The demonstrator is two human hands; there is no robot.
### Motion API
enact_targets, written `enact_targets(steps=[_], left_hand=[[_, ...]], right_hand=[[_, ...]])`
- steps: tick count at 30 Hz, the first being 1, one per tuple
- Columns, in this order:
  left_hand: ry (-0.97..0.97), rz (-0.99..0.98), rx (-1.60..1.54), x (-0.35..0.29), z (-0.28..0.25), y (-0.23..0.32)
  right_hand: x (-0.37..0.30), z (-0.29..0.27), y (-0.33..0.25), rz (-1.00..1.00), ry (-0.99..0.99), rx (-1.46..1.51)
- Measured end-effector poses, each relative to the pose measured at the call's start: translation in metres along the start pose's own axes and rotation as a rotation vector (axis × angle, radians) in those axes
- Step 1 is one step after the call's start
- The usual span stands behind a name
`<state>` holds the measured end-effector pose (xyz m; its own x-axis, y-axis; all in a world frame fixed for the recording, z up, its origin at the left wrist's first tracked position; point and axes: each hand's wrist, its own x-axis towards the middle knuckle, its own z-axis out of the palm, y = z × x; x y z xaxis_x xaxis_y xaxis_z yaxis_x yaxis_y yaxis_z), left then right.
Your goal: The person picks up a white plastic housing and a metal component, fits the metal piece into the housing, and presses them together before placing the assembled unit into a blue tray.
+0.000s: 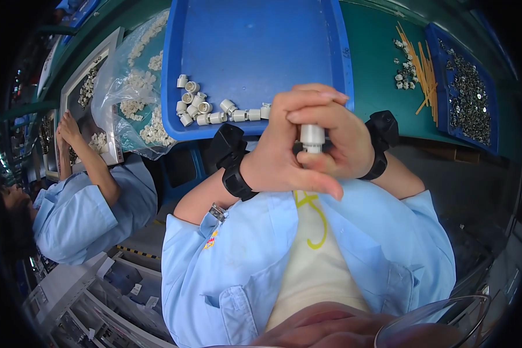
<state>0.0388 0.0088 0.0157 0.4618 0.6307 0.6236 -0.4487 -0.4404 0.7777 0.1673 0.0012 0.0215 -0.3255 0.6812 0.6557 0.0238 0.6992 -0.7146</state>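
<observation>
My hands meet just in front of the blue tray's near edge, with a small white stepped cylindrical part (313, 137) between them. My left hand (274, 152) closes against it from the left, its thumb stretched out below. From the right, my right hand (352, 142) wraps round the part, its fingers overlapping those of the left. The part looks upright, wide end up and narrower end down; the fingers hide some of it. Several similar white cylindrical parts (217, 118) lie along the near left of the blue tray (255, 52), some in a row.
On the left, a clear plastic bag (116, 81) holds white pieces. Another person's hands (69, 130) work over a white-rimmed tray (69, 87) there. At right lie thin wooden sticks (424, 75), small white and metal pieces (406, 72), and a blue bin (467, 93) of metal parts.
</observation>
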Motion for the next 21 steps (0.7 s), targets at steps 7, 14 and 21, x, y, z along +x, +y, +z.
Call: enact_targets(steps=[7,14,21], left_hand=[[-0.018,-0.069,0.125,-0.003,-0.002,0.002],[0.002,-0.172,0.047,-0.006,0.006,0.006],[-0.07,-0.125,0.056,0.001,0.007,0.009]], right_hand=[[-0.005,0.0,-0.001,0.08,-0.062,0.056],[-0.005,-0.003,-0.008,0.017,0.02,-0.145],[-0.007,0.0,-0.014,-0.11,-0.013,-0.161]])
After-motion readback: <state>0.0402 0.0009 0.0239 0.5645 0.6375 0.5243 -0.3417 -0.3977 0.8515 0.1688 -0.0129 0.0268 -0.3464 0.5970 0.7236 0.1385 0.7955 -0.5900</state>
